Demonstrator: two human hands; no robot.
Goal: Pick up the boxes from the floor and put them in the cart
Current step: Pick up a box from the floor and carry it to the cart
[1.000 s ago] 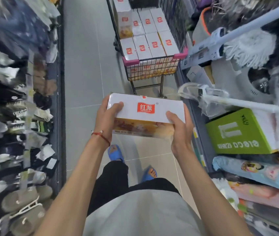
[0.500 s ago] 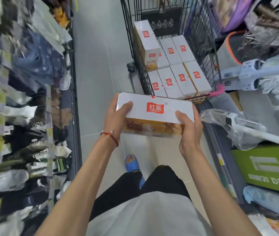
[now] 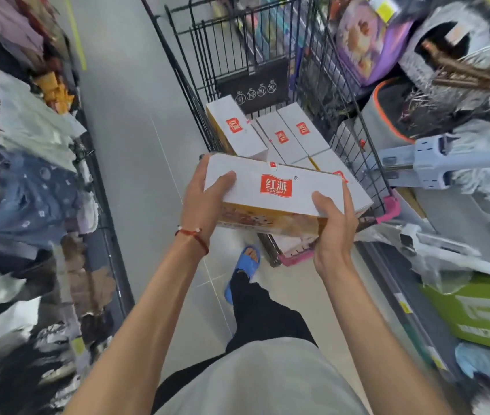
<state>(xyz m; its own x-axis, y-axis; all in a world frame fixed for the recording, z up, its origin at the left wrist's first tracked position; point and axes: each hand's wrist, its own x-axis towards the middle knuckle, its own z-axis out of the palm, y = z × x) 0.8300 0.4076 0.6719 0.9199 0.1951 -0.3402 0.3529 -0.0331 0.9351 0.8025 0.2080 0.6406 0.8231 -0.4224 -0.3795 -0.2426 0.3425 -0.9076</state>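
Note:
I hold a white box with a red logo (image 3: 273,187) level in front of me. My left hand (image 3: 204,202) grips its left end, thumb on top. My right hand (image 3: 335,223) grips its right end, thumb on the lid. The box hovers over the near end of a black wire cart (image 3: 207,73) with pink corner guards. Several matching white boxes (image 3: 285,136) lie packed inside the cart, and one box (image 3: 234,127) sits higher on the left side.
Racks of clothes and socks (image 3: 28,175) line the left of the narrow aisle. Mops (image 3: 459,163), a green carton (image 3: 483,313) and other goods crowd the shelves on the right. Grey tiled floor (image 3: 136,115) runs past the cart's left side. My foot in a blue sandal (image 3: 248,259) is near the cart.
I have walked up to the cart, which now lies directly under the box. Both hands keep the same hold on the box.

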